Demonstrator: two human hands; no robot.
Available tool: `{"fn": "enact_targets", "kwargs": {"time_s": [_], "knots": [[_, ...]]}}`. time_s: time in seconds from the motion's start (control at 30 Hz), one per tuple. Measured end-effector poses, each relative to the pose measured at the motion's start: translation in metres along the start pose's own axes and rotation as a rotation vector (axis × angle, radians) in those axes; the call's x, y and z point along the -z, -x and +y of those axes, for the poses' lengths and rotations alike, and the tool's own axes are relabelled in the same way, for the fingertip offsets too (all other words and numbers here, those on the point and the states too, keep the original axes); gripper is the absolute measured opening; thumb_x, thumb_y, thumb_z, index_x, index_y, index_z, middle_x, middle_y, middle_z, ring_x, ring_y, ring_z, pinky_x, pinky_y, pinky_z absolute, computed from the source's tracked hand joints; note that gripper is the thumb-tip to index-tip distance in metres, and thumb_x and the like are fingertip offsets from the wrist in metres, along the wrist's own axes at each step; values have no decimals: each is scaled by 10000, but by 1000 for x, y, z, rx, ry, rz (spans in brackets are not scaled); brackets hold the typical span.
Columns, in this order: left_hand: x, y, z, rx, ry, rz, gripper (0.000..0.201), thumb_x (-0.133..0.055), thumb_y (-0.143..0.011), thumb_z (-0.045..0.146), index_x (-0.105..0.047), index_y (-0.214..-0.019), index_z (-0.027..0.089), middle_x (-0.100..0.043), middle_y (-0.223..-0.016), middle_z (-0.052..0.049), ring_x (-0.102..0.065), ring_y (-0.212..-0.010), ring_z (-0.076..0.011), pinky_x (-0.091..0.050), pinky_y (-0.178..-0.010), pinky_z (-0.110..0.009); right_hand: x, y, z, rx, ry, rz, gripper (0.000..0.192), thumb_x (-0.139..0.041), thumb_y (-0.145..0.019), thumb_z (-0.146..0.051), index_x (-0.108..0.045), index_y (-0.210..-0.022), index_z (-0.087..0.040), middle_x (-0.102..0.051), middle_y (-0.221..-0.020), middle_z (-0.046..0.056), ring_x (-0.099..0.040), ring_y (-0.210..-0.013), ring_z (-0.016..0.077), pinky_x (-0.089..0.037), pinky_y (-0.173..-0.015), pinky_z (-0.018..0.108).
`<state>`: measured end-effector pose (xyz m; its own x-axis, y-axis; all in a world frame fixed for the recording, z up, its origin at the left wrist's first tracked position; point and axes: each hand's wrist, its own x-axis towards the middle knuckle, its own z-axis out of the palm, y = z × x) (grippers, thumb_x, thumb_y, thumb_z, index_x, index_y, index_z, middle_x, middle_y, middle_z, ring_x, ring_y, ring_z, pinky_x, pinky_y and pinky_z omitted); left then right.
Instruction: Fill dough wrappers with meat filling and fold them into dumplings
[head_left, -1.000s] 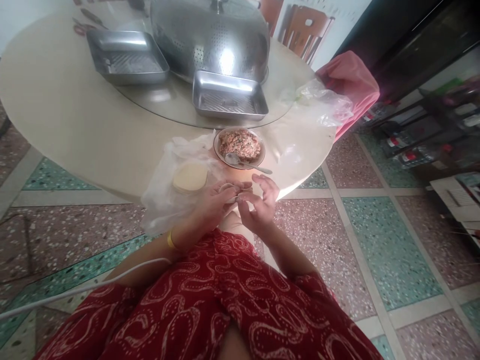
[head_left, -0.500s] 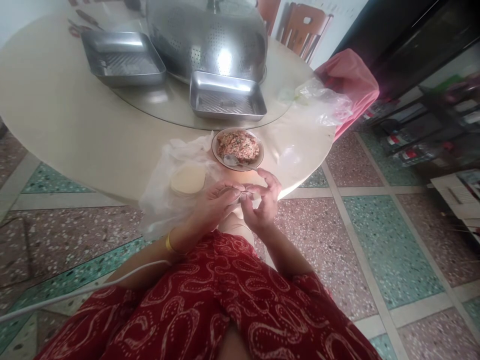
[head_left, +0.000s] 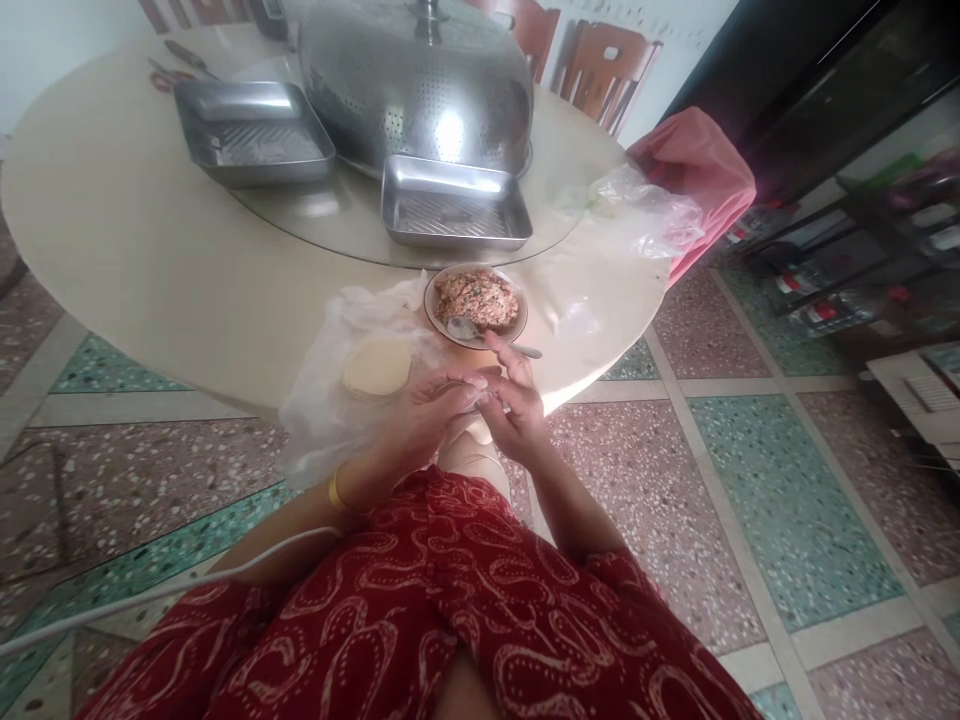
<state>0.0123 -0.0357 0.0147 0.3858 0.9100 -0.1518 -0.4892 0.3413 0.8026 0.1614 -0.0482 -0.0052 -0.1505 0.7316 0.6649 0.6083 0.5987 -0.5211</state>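
My left hand and my right hand meet over the near table edge. Both pinch a small pale dumpling, mostly hidden by the fingers. One finger of my right hand points up toward the bowl. Left of the hands, a stack of round dumpling wrappers lies on a thin white plastic bag. Just beyond my hands is a bowl of minced filling with green flecks. A metal spoon rests in it, handle sticking out to the right.
Two steel trays, one at left and one at centre, stand before a large perforated steel dome on the glass turntable. Clear plastic bags lie at right. A white cable crosses my left forearm.
My right hand has moved slightly left, closer to the left one, and its fingers have shifted along the dumpling. The spoon's handle shows more now. The view has tilted slightly.
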Motion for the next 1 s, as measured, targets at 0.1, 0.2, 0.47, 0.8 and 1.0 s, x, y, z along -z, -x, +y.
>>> {"fn": "enact_targets", "kwargs": {"time_s": [0.1, 0.2, 0.47, 0.8, 1.0], "knots": [[2, 0, 1, 24, 1, -16, 249, -848, -713, 369, -721, -844, 200, -744, -859, -17, -691, -803, -159, -542, -729, -279, -3, 2, 3, -2, -82, 41, 250, -518, -983, -262, -713, -1137, -280, -571, -1463, 65, -578, -1314, 245, -535, -1050, 475], [6, 1, 5, -40, -65, -16, 318, -846, -725, 391, -734, -966, 216, -747, -899, -19, -684, -822, -153, -540, -758, -276, -3, 3, 3, -20, -169, 66, 241, -515, -985, -242, -697, -1141, -262, -593, -1439, 75, -600, -1310, 230, -564, -1033, 459], [14, 3, 22, -187, -409, 83, 175, -829, -722, 309, -745, -796, 175, -719, -762, -16, -651, -742, -157, -508, -707, -264, -3, 1, -10, -148, -284, 65, 209, -518, -990, -261, -707, -1077, -272, -766, -1020, 38, -731, -1003, 186, -643, -840, 372], [14, 6, 24, -220, -395, 135, 193, -819, -708, 341, -715, -737, 182, -704, -720, -6, -634, -691, -149, -500, -666, -264, -17, 2, -10, -423, -598, 45, 239, -660, -906, -451, -738, -1055, -282, -738, -1044, 29, -678, -668, 109, -630, -565, 269], [17, 7, 26, -236, -430, 116, 172, -799, -726, 332, -725, -761, 181, -702, -717, -7, -623, -680, -144, -497, -656, -259, -15, -2, -13, -385, -583, 69, 153, -644, -929, -375, -762, -972, -288, -715, -1052, 37, -710, -828, 148, -652, -607, 293]]}}
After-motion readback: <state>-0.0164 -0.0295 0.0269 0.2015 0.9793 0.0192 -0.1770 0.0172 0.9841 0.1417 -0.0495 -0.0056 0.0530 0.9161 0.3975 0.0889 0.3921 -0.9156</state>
